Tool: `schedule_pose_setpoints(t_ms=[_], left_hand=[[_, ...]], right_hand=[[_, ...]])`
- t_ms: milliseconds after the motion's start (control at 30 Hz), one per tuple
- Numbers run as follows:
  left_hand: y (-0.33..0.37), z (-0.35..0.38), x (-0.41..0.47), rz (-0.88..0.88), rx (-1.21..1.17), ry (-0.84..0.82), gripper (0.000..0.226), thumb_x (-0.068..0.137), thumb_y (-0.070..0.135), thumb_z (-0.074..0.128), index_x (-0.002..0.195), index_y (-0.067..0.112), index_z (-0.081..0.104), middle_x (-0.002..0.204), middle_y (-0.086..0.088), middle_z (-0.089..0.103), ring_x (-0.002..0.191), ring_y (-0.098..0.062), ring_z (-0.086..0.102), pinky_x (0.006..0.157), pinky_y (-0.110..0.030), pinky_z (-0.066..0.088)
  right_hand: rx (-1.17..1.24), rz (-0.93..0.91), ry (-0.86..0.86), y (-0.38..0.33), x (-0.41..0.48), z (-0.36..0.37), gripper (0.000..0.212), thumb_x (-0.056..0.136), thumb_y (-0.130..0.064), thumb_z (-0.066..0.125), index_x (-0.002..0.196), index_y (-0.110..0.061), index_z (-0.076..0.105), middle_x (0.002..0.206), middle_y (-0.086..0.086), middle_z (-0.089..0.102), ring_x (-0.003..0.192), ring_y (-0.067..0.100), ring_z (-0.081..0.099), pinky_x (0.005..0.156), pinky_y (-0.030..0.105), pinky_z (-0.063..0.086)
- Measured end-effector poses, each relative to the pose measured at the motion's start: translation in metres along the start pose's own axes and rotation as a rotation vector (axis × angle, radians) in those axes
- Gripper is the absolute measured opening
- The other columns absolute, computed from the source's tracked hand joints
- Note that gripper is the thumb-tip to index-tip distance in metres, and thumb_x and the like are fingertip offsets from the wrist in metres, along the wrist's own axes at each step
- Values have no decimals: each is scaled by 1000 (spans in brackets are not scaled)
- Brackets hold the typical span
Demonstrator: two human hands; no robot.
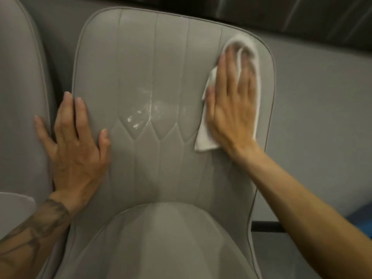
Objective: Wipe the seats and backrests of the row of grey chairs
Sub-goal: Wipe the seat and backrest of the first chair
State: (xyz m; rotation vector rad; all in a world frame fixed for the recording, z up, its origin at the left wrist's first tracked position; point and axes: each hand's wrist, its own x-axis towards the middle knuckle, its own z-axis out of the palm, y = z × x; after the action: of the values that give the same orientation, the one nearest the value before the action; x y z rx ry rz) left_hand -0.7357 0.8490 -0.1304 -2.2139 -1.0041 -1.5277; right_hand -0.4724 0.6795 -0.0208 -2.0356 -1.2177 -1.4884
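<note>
- A white cloth is pressed flat against the grey backrest by the right hand, fingers straight.
- The backrest's left edge is steadied by the left hand, fingers spread.

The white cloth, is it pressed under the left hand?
No, the white cloth lies under the right hand on the backrest, while the left hand rests bare at its left edge.

I am seeing the backrest showing as smooth grey upholstery, possibly faux leather, with stitched seams and a soft sheen. A wet smear is glistening glossy at its middle. The cloth is looking white, soft and matt. The seat is showing the same smooth finish.
</note>
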Motion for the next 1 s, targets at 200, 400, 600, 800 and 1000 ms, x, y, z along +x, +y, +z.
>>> schedule_pose_setpoints(t_ms=[200, 400, 600, 800, 1000], left_hand=[[1, -3, 0, 0, 9, 0, 67, 110, 38, 36, 165, 8, 12, 172, -18, 16, 158, -32, 23, 126, -67, 7], [-1, -1, 0, 0, 22, -20, 70, 108, 38, 37, 166, 8, 11, 173, -16, 12, 160, -27, 18, 127, -63, 3], [0, -2, 0, -1, 12, -20, 69, 108, 37, 40, 165, 9, 12, 173, -16, 13, 160, -27, 18, 127, -63, 3], [0, -5, -1, -8, 10, -12, 69, 109, 37, 40, 165, 7, 14, 172, -18, 15, 158, -31, 22, 127, -63, 3], [-3, -3, 0, -8, -2, -15, 68, 109, 37, 40, 165, 7, 15, 173, -17, 15, 159, -29, 21, 126, -65, 6]], right_hand=[[-18, -212, -121, 9, -23, -2, 62, 112, -40, 24, 165, -11, 10, 173, 10, 11, 161, 28, 8, 131, 46, 14], [-5, 111, 105, 3, 53, 2, 60, 111, -43, 21, 162, -11, 26, 169, 10, 27, 158, 30, 24, 129, 46, 22], [14, -145, -123, -15, -31, -1, 70, 110, -48, 29, 164, -7, 12, 173, 15, 10, 161, 33, 8, 132, 47, 8], [-44, -129, 5, 11, 22, 0, 60, 112, -38, 23, 164, -8, 16, 172, 12, 19, 160, 29, 17, 130, 46, 19], [19, 55, 6, -25, -23, 11, 62, 111, -37, 24, 164, -6, 15, 172, 13, 14, 161, 32, 11, 132, 46, 11]])
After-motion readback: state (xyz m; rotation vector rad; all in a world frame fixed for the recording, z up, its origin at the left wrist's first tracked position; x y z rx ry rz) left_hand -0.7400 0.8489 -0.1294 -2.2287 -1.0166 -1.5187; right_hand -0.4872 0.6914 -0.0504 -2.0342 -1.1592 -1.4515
